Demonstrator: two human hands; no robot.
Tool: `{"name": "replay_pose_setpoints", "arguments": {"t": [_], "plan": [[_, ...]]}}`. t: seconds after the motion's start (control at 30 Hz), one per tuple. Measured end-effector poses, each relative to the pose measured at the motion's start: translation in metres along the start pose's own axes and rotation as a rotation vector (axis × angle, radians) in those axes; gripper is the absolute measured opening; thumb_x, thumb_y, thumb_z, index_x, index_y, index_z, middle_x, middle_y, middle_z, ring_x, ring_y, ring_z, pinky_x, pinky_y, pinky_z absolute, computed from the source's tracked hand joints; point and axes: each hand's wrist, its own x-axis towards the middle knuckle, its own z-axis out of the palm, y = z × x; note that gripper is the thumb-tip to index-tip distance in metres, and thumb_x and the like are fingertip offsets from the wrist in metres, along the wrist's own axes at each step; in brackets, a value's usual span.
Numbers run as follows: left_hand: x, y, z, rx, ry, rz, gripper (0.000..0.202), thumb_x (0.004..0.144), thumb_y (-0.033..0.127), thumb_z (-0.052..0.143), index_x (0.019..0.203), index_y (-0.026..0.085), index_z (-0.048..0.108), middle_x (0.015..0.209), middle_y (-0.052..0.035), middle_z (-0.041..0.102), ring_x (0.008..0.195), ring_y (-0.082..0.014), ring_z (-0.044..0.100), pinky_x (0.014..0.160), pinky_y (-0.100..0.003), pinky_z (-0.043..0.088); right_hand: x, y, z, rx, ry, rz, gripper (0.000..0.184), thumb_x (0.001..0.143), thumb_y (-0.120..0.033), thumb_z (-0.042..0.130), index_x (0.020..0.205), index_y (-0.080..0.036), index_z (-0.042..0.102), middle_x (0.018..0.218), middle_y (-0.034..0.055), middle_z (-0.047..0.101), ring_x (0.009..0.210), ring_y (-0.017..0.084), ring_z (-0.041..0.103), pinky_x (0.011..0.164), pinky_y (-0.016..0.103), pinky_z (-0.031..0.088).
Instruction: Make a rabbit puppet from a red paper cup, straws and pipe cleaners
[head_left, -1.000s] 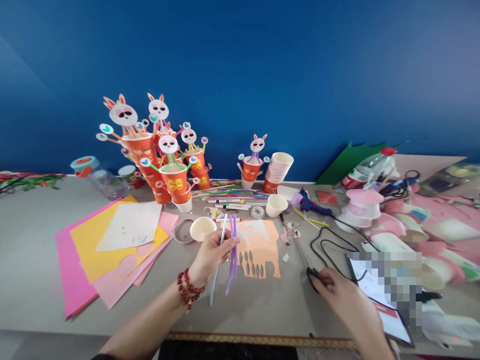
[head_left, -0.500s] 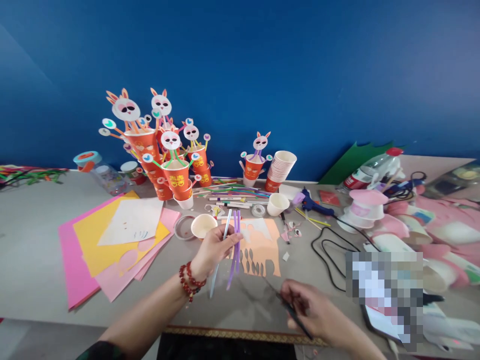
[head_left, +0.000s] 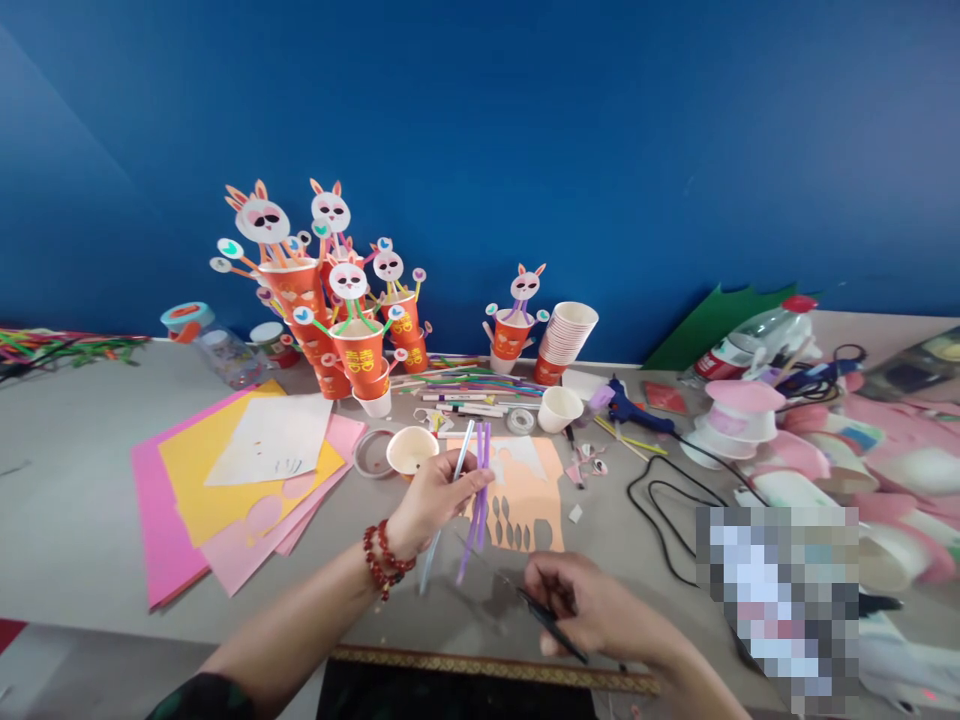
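Note:
My left hand (head_left: 435, 500), wearing a red bead bracelet, pinches two purple pipe cleaners (head_left: 481, 500) and a pale blue stick (head_left: 463, 455) upright above the table. To the right and a little lower, my right hand (head_left: 574, 605) is closed around black-handled scissors (head_left: 551, 625). Their thin blades point up and left towards the lower ends of the purple pipe cleaners, and whether they touch is hard to tell. Behind my left hand lies an orange paper sheet (head_left: 551, 490) with leaf-shaped holes. A white paper cup (head_left: 412, 450) stands just beyond my left hand.
Red cups with rabbit faces (head_left: 360, 355) stand at the back left. Coloured papers (head_left: 176, 480) lie at left. A cup stack (head_left: 566, 335), a blue glue gun (head_left: 634, 410) with a black cable, a bottle (head_left: 757, 335) and pink-and-white cup pieces (head_left: 742, 410) occupy the right.
My right hand has moved left with the scissors, bringing the blades nearer the lower ends of the pipe cleaners. My left hand keeps its hold. The whole view has shifted slightly.

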Motion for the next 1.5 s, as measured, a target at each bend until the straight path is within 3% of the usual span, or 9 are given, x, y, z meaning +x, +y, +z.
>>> {"name": "replay_pose_setpoints", "arguments": {"t": [0.6,1.13,1.5], "plan": [[0.0,0.0,-0.004,-0.003,0.014,0.001,0.045,0.068,0.052,0.079,0.069,0.018,0.049,0.047,0.0111,0.039,0.037,-0.0017,0.027,0.038,-0.017,0.016,0.005,0.007,0.007,-0.033,0.038,-0.074,0.032,0.066,-0.025,0.071,0.065,-0.021,0.039,0.057,-0.0096,0.035,0.054,0.007,0.027,0.048,0.019,0.022],[-0.003,-0.005,-0.003,-0.072,0.052,0.033,0.045,0.07,0.05,0.079,0.068,0.018,0.048,0.048,0.0115,0.033,0.039,-0.0015,0.024,0.039,-0.016,0.016,0.005,0.004,0.012,-0.026,0.03,-0.121,0.039,0.072,-0.042,0.07,0.067,-0.021,0.037,0.057,-0.0083,0.037,0.054,0.008,0.03,0.049,0.019,0.023],[-0.002,-0.005,-0.001,-0.069,0.059,0.042,0.045,0.07,0.051,0.078,0.069,0.017,0.048,0.047,0.0115,0.034,0.04,-0.0017,0.024,0.04,-0.016,0.017,0.007,0.011,0.011,-0.027,0.043,-0.134,0.033,0.071,-0.029,0.069,0.067,-0.022,0.038,0.059,-0.0086,0.035,0.055,0.008,0.03,0.049,0.02,0.022]]}}
